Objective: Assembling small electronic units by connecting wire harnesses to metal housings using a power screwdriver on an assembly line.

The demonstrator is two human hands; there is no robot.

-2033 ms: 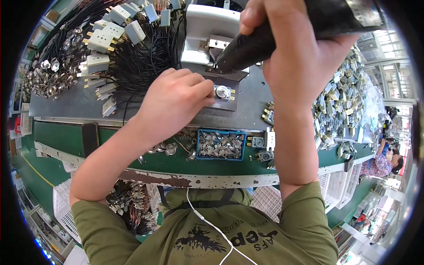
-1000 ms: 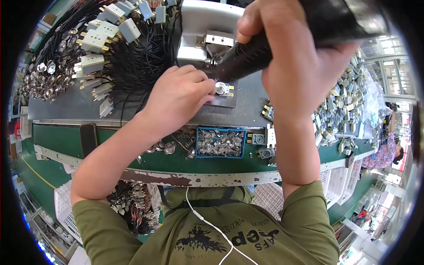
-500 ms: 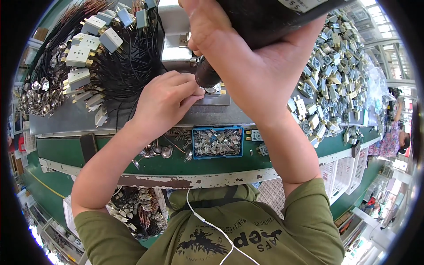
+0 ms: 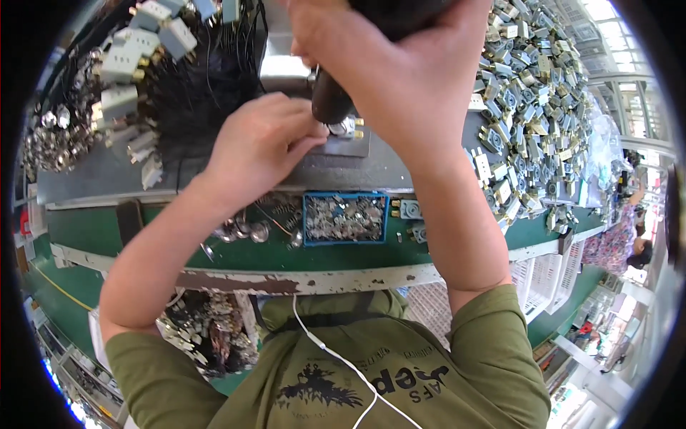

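Note:
My right hand (image 4: 411,82) is wrapped round the body of a black power screwdriver (image 4: 330,100), whose nose points down. Under that nose lies a small socket piece (image 4: 349,129) with brass prongs and a shiny round metal part, resting on a metal plate (image 4: 343,148). My left hand (image 4: 261,139) is closed, thumb and fingertips pinched against the left side of that piece. What exactly the fingertips grip is hidden. The tip of the screwdriver is also out of sight behind its nose and the fingers.
A blue tray (image 4: 307,222) of small metal parts sits near the front edge. To the left lie white socket blocks (image 4: 120,61) on black wires (image 4: 196,93), and shiny metal cups (image 4: 61,136). Grey socket pieces (image 4: 536,107) are heaped at right. A person (image 4: 618,243) is at far right.
The whole view has shifted, so the bench sits slightly higher and further left in the picture. Both hands keep their places at the socket piece, the screwdriver still over it.

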